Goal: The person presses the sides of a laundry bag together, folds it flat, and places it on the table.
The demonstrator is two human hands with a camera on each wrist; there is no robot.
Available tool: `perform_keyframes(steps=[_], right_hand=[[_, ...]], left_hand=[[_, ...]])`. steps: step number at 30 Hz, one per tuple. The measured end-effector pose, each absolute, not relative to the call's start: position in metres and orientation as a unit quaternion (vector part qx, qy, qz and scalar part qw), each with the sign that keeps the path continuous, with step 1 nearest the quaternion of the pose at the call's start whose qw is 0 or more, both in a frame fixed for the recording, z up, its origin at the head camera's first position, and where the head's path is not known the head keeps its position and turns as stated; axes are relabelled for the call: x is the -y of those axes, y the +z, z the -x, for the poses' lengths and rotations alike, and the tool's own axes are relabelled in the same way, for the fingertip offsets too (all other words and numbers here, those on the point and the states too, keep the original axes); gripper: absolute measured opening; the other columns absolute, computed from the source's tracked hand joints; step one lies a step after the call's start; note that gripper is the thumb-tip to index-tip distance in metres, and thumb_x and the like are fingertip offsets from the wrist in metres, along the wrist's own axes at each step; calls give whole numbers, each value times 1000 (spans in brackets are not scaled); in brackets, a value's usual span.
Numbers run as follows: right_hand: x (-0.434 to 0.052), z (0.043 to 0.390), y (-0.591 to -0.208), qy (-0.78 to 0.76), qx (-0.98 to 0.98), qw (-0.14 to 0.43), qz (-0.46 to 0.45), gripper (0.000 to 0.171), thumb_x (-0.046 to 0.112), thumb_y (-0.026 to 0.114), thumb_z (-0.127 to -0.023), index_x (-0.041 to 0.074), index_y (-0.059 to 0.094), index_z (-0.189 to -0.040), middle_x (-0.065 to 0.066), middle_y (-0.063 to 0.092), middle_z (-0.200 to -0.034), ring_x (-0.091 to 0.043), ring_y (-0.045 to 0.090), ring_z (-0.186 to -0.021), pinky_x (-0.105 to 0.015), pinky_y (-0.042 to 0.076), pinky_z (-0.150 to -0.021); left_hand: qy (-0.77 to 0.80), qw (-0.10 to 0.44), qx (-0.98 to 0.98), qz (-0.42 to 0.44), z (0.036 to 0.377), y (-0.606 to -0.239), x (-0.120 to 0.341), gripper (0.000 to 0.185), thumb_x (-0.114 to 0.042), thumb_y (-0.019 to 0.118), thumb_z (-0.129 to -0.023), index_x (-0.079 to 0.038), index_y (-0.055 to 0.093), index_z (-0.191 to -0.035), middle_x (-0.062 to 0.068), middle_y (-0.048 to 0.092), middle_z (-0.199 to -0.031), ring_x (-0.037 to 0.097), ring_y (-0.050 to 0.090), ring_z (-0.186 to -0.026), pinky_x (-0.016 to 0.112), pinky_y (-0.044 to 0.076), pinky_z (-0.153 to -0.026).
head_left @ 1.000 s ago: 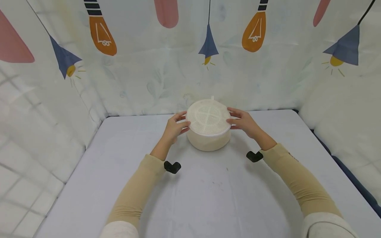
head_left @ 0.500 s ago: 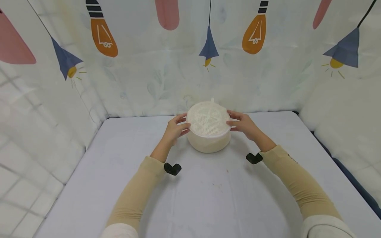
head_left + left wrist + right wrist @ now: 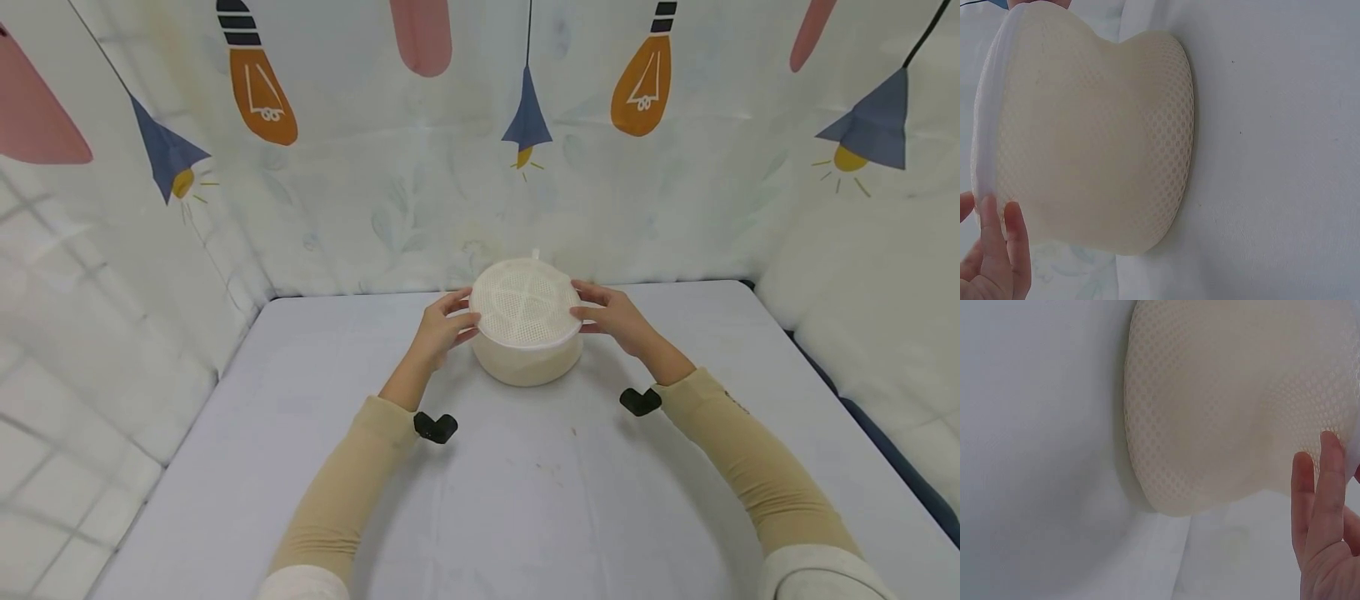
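A round cream mesh bag [image 3: 527, 310] with a perforated flat top stands on the pale table [image 3: 525, 492] near the back wall. My left hand [image 3: 444, 323] holds its left rim between fingers and thumb. My right hand [image 3: 611, 312] holds the right rim the same way. In the left wrist view the mesh bag [image 3: 1097, 144] fills the frame, with my left hand's fingers [image 3: 997, 244] lying against its white rim band. From the right wrist, the mesh bag [image 3: 1235, 406] bulges in close-up and my right hand's fingers [image 3: 1319, 500] reach its edge.
Cloth walls printed with lamps and bulbs [image 3: 262, 92] close the table on the left, back and right. Black wrist cameras [image 3: 435, 427] [image 3: 640, 401] hang under both forearms. Bare table surface lies in front of the bag.
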State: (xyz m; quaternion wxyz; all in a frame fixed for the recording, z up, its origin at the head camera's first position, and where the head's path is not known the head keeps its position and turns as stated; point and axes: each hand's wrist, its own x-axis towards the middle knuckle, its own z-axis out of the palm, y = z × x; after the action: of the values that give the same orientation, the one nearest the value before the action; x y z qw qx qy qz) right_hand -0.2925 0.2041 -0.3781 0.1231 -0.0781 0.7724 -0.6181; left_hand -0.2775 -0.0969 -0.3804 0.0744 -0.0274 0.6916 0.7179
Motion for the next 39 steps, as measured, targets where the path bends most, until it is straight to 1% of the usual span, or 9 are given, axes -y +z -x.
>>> perform_keyframes(steps=[11, 20, 28, 33, 39], right_hand=[[-205, 296, -385, -608, -780, 131, 72, 65, 6, 61, -103, 7, 31, -161, -22, 31, -162, -39, 49, -136, -35, 55, -96], [-203, 295, -387, -606, -781, 136, 69, 66, 7, 61, -103, 8, 31, -162, -22, 32, -162, -37, 51, -134, -33, 55, -95], [-201, 296, -387, -603, -783, 138, 63, 66, 7, 60, -104, 10, 30, -162, -20, 31, -163, -37, 50, -135, -36, 53, -99], [-200, 295, -389, -603, -782, 142, 63, 66, 7, 60, -103, 10, 31, -162, -21, 32, -162, -37, 51, -132, -37, 53, -99], [-199, 294, -392, -602, -783, 144, 67, 67, 7, 61, -103, 9, 30, -162, -22, 33, -161, -37, 52, -131, -37, 53, -99]], left_hand=[[723, 78, -686, 22, 279, -386, 98, 58, 1, 66, -98, -11, 51, -152, 17, 47, -144, 19, 64, -101, 26, 57, -88], [724, 81, -685, 24, 278, -388, 99, 57, 2, 65, -97, -10, 51, -152, 15, 49, -140, 20, 63, -102, 27, 57, -89], [719, 78, -690, 21, 281, -390, 99, 58, 2, 64, -97, -9, 50, -152, 17, 48, -143, 19, 63, -100, 27, 57, -90], [719, 79, -689, 28, 281, -393, 99, 59, 3, 64, -96, -11, 51, -152, 16, 50, -141, 21, 64, -102, 29, 56, -92], [716, 81, -692, 31, 280, -395, 100, 60, 2, 65, -96, -11, 50, -153, 15, 50, -140, 20, 64, -102, 28, 57, -90]])
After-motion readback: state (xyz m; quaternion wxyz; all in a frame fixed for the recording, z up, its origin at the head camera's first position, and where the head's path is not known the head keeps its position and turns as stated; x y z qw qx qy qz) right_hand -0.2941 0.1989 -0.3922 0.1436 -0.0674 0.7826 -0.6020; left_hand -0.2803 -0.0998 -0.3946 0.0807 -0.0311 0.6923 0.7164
